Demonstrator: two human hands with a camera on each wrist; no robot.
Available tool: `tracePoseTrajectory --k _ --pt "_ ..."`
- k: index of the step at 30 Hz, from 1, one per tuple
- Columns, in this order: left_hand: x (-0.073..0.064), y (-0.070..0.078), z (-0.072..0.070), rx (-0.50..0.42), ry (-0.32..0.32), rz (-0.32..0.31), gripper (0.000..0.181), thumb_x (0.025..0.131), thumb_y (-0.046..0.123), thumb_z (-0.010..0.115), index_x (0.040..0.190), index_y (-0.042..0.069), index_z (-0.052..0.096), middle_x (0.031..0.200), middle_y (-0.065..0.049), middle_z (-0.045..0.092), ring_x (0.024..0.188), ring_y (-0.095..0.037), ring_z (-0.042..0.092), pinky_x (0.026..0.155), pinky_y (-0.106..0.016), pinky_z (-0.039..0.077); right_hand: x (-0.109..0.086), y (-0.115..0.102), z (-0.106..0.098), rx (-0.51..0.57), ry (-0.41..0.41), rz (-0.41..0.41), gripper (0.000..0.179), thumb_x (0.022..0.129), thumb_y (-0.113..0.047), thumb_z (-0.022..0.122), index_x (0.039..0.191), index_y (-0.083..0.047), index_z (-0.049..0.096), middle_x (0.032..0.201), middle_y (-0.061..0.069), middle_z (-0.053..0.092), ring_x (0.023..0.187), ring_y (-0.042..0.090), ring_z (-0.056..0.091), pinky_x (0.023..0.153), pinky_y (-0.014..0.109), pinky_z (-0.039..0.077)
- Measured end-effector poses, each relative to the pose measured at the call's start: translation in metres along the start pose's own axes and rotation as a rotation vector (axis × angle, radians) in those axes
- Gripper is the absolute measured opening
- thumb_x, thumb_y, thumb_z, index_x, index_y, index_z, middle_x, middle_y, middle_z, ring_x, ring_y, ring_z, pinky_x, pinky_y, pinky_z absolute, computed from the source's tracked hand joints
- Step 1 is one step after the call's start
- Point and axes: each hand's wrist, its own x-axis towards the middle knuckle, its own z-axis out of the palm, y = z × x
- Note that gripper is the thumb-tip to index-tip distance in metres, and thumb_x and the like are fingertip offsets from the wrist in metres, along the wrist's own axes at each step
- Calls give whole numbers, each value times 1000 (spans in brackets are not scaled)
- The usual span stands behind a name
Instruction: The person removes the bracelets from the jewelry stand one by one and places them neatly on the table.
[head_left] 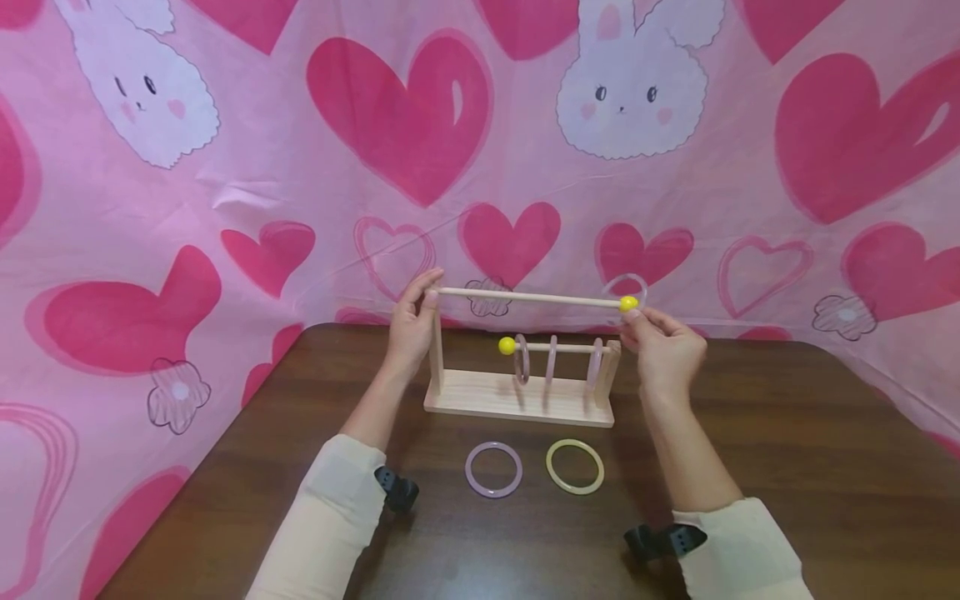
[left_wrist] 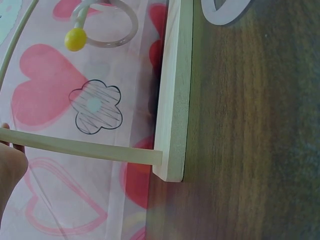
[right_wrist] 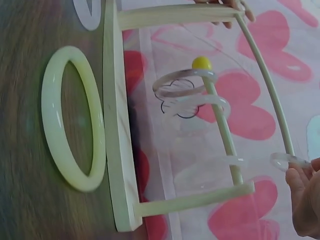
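Note:
A wooden bangle stand (head_left: 480,393) stands on the table, with an upper and a lower rod. My left hand (head_left: 414,323) grips the top of its left post, thumb in front and fingers behind. At the right end of the upper rod (head_left: 532,297), beside its yellow bead (head_left: 628,304), my right hand (head_left: 670,354) pinches a clear bangle (right_wrist: 280,161). That bangle encircles the rod's end region; the fingers hide part of it. Three bangles hang on the lower rod, among them a brownish bangle (head_left: 517,358) nearest its yellow bead (head_left: 507,346).
In front of the stand, a purple bangle (head_left: 469,471) and a pale yellow bangle (right_wrist: 51,115) lie flat on the dark wooden table (head_left: 787,433). A pink cloth (head_left: 247,100) with hearts and rabbits hangs behind the table.

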Motion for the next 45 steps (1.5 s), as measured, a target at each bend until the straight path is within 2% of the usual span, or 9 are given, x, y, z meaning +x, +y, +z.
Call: tracePoseTrajectory --k 3,8,17,22,27,30,37,45 --pt "0 0 1 6 3 5 31 92 -3 48 122 -6 54 134 -16 47 126 -19 39 103 -25 31 3 -3 -4 18 -2 24 21 76 3 70 95 13 66 67 5 68 59 12 66 58 25 53" --pt "0 0 1 8 3 13 30 92 -3 48 122 -6 53 134 -16 47 125 -19 40 103 -26 32 9 -6 -11 66 -8 90 4 77 5 70 79 2 70 66 7 68 57 13 66 54 25 53" --pt "0 1 1 -8 -4 23 30 92 -5 48 121 -8 53 134 -22 45 126 -21 39 104 -26 30 20 -8 -24 145 -6 239 9 77 7 67 71 1 69 60 11 66 53 16 65 49 26 53" --pt "0 0 0 -4 -6 20 30 92 -4 47 121 -8 53 134 -22 44 126 -21 39 104 -26 30 24 -8 -33 124 -41 262 18 79 8 63 66 -3 69 60 10 66 54 16 66 49 26 53" --pt "0 1 0 2 -6 -6 31 92 -4 47 122 -6 53 135 -17 46 127 -19 39 104 -25 30 25 -8 -42 92 -73 276 23 81 8 60 65 -4 69 61 9 67 54 15 65 50 26 53" --pt "0 1 0 -8 -10 -20 32 92 -5 47 123 -6 52 137 -17 44 128 -21 37 104 -26 30 26 -8 -48 76 -97 286 25 82 8 59 64 -5 69 62 9 67 54 15 65 50 27 53" --pt "-1 1 -1 -16 -18 -20 32 93 -4 47 124 -7 51 138 -18 43 129 -22 35 105 -27 28 32 -13 -64 42 -185 321 30 84 6 57 62 -7 71 61 7 67 54 14 65 51 26 53" --pt "0 1 -1 8 -10 -23 31 93 -1 47 124 -5 53 137 -15 45 128 -19 37 104 -25 30 38 -19 -79 -23 -287 315 27 85 2 59 65 -10 72 64 6 68 58 13 66 55 25 53"
